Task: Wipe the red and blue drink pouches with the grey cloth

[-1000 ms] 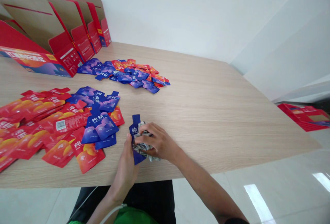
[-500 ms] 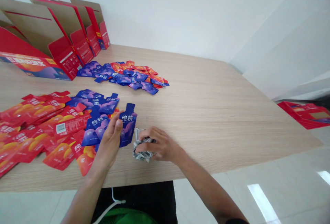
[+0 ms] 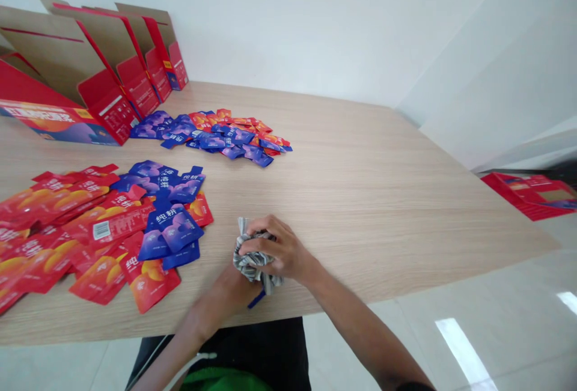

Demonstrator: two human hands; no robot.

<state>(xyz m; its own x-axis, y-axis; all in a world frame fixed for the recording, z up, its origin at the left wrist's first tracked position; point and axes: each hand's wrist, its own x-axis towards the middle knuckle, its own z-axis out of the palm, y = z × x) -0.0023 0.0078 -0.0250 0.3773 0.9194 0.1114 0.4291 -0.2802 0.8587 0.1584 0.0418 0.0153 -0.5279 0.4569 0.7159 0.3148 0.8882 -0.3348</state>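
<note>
Head view: right hand (image 3: 277,250) clenched on striped cloth (image 3: 250,262), blue pouch (image 3: 256,299) beneath, left hand (image 3: 229,286) grip hidden.

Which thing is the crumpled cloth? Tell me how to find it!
Start at the wooden table and follow its near edge. The crumpled cloth sits under the right hand, right of the red and blue packets. Unlike those flat shiny packets, it is grey, striped and scrunched.

Table (image 3: 360,187): matt pale wood grain. Pouches (image 3: 90,229): glossy plastic. Cloth (image 3: 252,262): crumpled striped fabric. Boxes (image 3: 67,72): brown cardboard.
</note>
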